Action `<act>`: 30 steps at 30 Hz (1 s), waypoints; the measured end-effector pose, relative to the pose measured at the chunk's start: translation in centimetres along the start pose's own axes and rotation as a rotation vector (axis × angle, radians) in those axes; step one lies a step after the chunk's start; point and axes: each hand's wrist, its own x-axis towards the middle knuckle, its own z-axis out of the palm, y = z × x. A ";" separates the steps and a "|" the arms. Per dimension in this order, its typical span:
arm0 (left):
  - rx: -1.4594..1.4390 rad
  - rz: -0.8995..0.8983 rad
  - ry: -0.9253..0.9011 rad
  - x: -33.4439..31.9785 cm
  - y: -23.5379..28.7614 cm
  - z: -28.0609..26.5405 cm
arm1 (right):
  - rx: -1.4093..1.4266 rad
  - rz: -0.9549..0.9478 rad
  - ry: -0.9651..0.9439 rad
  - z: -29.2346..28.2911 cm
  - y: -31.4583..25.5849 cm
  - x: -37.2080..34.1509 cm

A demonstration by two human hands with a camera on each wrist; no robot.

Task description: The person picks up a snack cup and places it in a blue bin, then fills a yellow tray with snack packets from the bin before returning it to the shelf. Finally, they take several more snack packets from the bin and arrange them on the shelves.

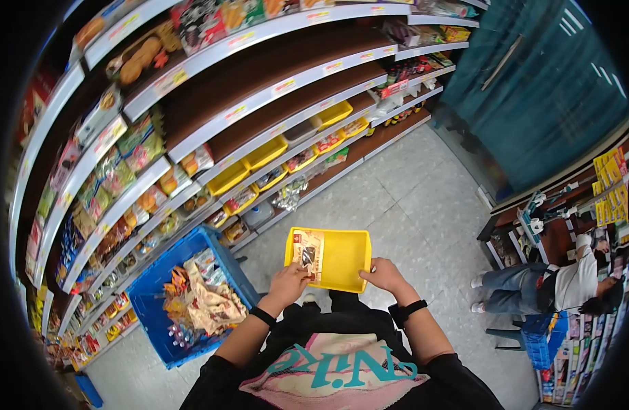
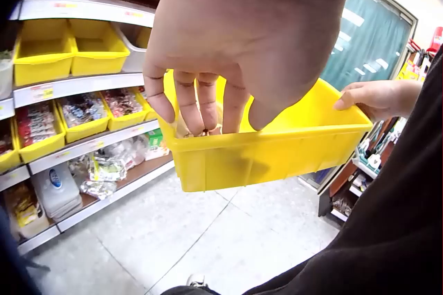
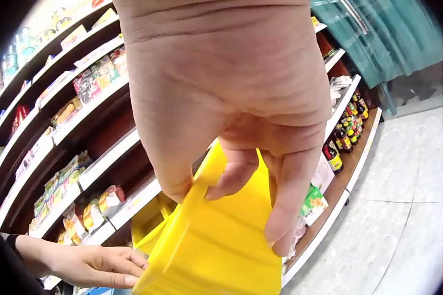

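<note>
A yellow plastic bin (image 1: 345,260) is held out in front of the body. My right hand (image 1: 385,275) grips its right end, thumb over the rim and fingers on the outer wall; the right wrist view shows this grip (image 3: 235,122) close up. Inside the bin's left part lies a cream snack packet (image 1: 311,253) with a dark picture on its front. At the packet's lower edge is my left hand (image 1: 289,280), its fingers and thumb reaching over the near rim onto it. In the left wrist view the bin wall (image 2: 270,157) partly hides these fingertips (image 2: 208,118).
A blue crate (image 1: 171,342) with loose snack packets stands on the floor at the left. Shelves (image 1: 260,102) carry packets and more yellow bins (image 1: 263,152). At the right, another person (image 1: 526,283) stands by a stool (image 1: 509,335) and a blue basket (image 1: 537,345).
</note>
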 end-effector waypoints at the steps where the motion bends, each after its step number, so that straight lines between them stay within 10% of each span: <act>1: -0.040 -0.042 -0.012 -1.2 -0.4 0.3 | -0.025 -0.011 -0.004 0.9 -0.6 -0.7; 23: -0.477 0.126 0.034 -13.4 -3.6 -1.7 | -0.067 0.174 0.101 8.3 -5.7 -14.7; 30: -0.402 -0.272 0.290 -20.4 -14.2 -0.3 | -0.089 0.232 0.188 11.7 -4.7 -21.3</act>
